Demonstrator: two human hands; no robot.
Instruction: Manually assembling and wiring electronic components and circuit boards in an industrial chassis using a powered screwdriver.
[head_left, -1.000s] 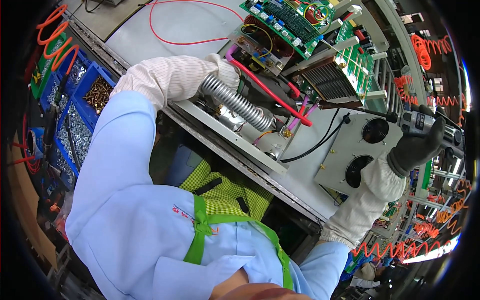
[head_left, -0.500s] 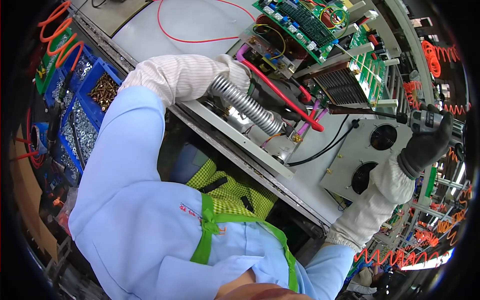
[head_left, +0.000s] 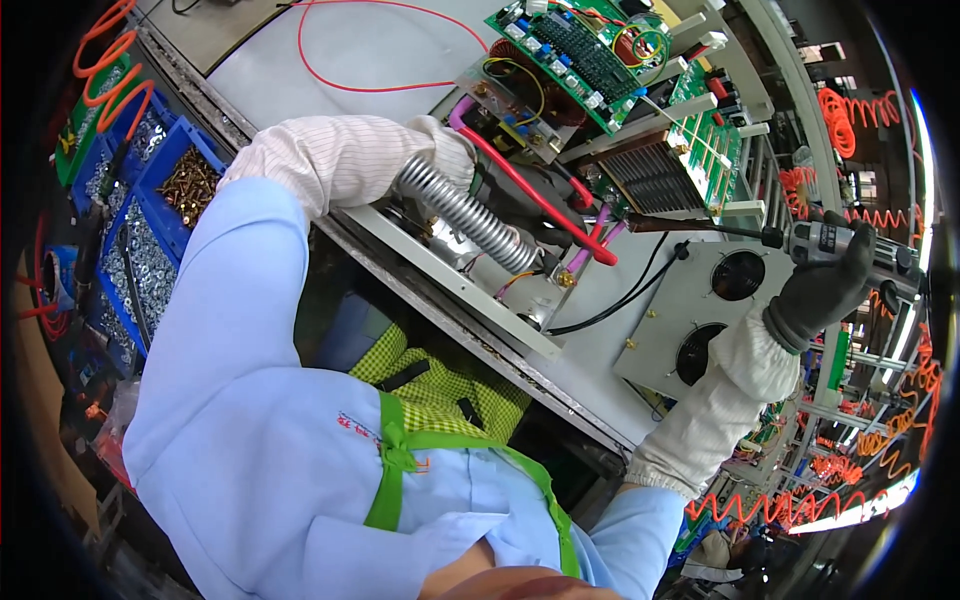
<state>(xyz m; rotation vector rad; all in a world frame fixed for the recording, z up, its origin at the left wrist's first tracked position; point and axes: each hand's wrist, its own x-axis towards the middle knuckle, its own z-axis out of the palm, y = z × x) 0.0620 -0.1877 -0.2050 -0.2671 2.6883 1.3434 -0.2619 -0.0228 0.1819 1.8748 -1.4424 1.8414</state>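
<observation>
Gloved right hand (head_left: 822,290) gripping a power screwdriver (head_left: 826,242) at right, fingers curled round it, gloved left hand (head_left: 508,194) beyond a silver coil spring (head_left: 468,215), finger spread too hidden to tell

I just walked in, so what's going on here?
A person's gloved right hand holds a grey power driver, its long shaft pointing toward an open machine with green circuit boards. The left hand reaches in among the parts, behind a metal coil and partly under a thick red cable; whether it grips anything is hidden.
</observation>
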